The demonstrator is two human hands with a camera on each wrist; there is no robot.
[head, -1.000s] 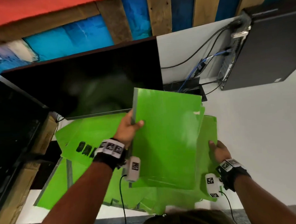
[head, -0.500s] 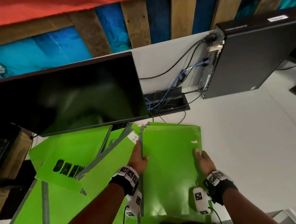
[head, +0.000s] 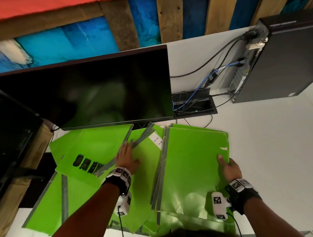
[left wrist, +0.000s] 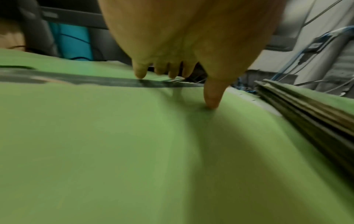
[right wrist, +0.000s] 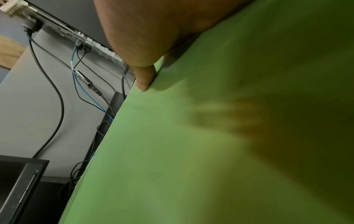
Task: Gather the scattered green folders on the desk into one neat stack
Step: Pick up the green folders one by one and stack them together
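A stack of green folders (head: 192, 163) lies on the white desk (head: 270, 149) at the right. My right hand (head: 226, 166) grips its right edge, thumb (right wrist: 145, 78) on the top cover (right wrist: 191, 136), other fingers hidden. To the left lie loose green folders: one (head: 145, 172) under my left hand (head: 126, 155), one with black scribbles (head: 93, 152), and one at the front left (head: 47, 207). My left hand lies flat with straight fingers (left wrist: 139, 72) touching the grey spine strip (left wrist: 107, 82). The stack's edges (left wrist: 306, 110) show to its right.
A dark monitor (head: 101, 92) stands just behind the folders. A black computer case (head: 281, 60) with cables (head: 200, 85) sits at the back right, and a cable box (head: 194, 106) is set into the desk. A cardboard box (head: 29, 158) stands at the left.
The stack came down flat onto the desk. My left hand let go of its left edge and moved left onto the neighbouring folder. My right hand stays on the right edge.
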